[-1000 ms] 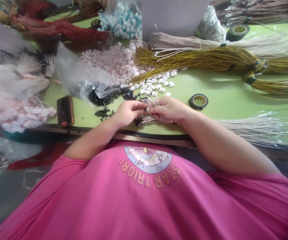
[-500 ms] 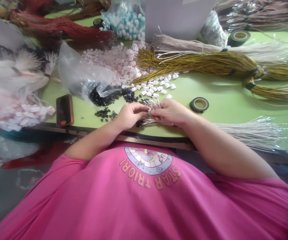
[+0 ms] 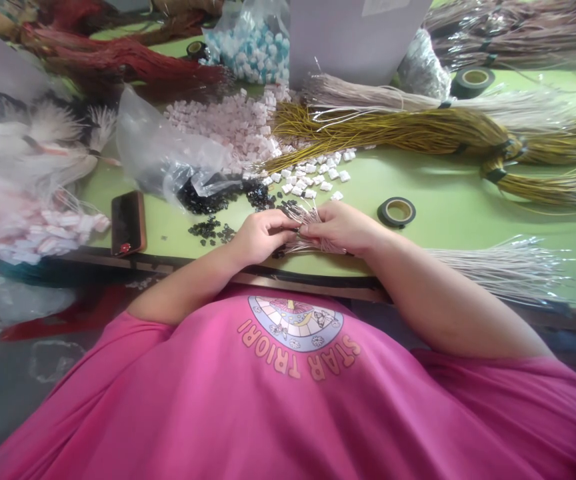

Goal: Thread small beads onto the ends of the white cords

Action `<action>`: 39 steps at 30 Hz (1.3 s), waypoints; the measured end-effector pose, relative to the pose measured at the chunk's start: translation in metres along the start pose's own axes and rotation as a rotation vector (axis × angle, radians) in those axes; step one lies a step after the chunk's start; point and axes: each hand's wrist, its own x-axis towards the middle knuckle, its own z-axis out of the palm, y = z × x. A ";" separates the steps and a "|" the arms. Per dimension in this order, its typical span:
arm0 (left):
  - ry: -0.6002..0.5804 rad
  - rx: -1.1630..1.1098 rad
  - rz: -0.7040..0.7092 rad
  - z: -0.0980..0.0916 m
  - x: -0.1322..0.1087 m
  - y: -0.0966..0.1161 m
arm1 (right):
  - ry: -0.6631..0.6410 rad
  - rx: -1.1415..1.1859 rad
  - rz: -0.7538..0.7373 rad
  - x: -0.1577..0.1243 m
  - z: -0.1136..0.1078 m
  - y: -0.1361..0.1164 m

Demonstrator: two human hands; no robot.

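Note:
At the near edge of the table, my left hand (image 3: 261, 235) pinches thumb and forefinger together over the cord tips; whatever is between them is too small to make out. My right hand (image 3: 343, 228) faces it, fingers closed on the frayed-looking end of a bundle of thin whitish cords (image 3: 498, 267). The bundle passes under my right forearm and fans out to the right. Small black pieces (image 3: 207, 228) lie left of my left hand, with a bigger black pile (image 3: 208, 195) behind them. Loose white plastic pieces (image 3: 313, 175) are scattered just beyond my fingers.
A phone (image 3: 128, 223) lies at left, beside a plastic bag (image 3: 163, 143). Behind stretch yellow-brown cords (image 3: 408, 130) and a pale bundle (image 3: 378, 93). Rolls of black tape (image 3: 397, 212) sit at right. White-tipped cords (image 3: 38, 227) are heaped at far left.
My fingertips have shifted slightly at the cord ends, the left fingers now lying flatter against them. Both hands stay in the same place, and the surroundings look the same.

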 end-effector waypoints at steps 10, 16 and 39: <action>-0.007 0.100 -0.016 0.004 -0.001 -0.001 | 0.100 -0.176 0.074 -0.002 -0.001 -0.008; -0.025 0.134 0.035 0.006 0.000 0.002 | 0.044 -0.173 0.047 0.002 -0.001 -0.004; -0.313 0.720 -0.121 -0.108 -0.027 -0.048 | 0.157 0.087 0.023 0.001 0.014 -0.004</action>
